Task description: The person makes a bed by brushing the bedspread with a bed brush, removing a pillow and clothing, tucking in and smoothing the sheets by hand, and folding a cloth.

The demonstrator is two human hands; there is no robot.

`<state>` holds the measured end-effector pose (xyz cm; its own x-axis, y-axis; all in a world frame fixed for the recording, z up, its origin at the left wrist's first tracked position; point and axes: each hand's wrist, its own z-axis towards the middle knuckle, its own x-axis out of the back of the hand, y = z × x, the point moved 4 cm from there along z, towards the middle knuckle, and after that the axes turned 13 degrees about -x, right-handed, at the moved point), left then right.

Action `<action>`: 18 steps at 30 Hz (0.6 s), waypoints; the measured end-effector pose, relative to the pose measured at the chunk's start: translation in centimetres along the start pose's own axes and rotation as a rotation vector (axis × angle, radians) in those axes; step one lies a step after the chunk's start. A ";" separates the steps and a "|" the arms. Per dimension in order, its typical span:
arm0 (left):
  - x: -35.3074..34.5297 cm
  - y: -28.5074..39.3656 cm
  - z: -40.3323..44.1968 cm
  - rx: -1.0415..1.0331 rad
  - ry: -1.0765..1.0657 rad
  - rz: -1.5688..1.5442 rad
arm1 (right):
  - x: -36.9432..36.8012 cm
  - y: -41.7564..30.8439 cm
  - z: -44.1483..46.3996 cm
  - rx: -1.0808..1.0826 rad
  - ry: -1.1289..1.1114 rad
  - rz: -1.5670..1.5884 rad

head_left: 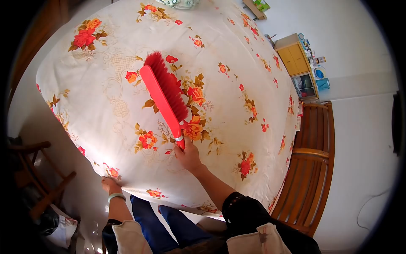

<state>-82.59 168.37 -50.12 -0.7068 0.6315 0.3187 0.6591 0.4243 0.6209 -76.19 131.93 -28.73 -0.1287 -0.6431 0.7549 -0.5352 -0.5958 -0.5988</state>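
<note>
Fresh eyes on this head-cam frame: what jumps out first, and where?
Probably the red brush near the middle of the view, over the pale cloth, its handle in the right hand. Next, the red and orange printed blooms scattered across that cloth. Then the slatted wooden bench beyond the cloth's edge, on the right of the picture.

The brush (pixel 160 98) has a smooth plastic body with a faint sheen, fine fibre bristles (pixel 170 91) and a shiny, metal-looking band (pixel 179 138) at its neck. The cloth (pixel 228 139) is printed fabric, mostly smooth and softly lustrous, with light creases. The slatted seat (pixel 311 169) is glossy, varnished-looking wood, the bracelet (pixel 116 196) smooth and polished, the trousers (pixel 154 222) matt fabric.
</note>
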 end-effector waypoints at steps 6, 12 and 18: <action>5.1 -2.3 6.2 -0.337 -0.037 0.557 | 4.0 0.8 5.2 0.092 0.169 -0.054; 3.1 -4.3 9.8 -0.766 -0.092 1.397 | 7.5 3.5 12.1 -0.072 0.337 -0.203; 3.6 -1.7 7.2 -0.664 -0.166 1.317 | 9.2 5.7 14.5 0.109 0.473 -0.475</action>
<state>-84.45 174.62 -55.20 0.3581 0.4011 0.8431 0.5193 -0.8360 0.1772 -68.37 115.66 -29.13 -0.2653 -0.0350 0.9635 -0.5397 -0.8227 -0.1785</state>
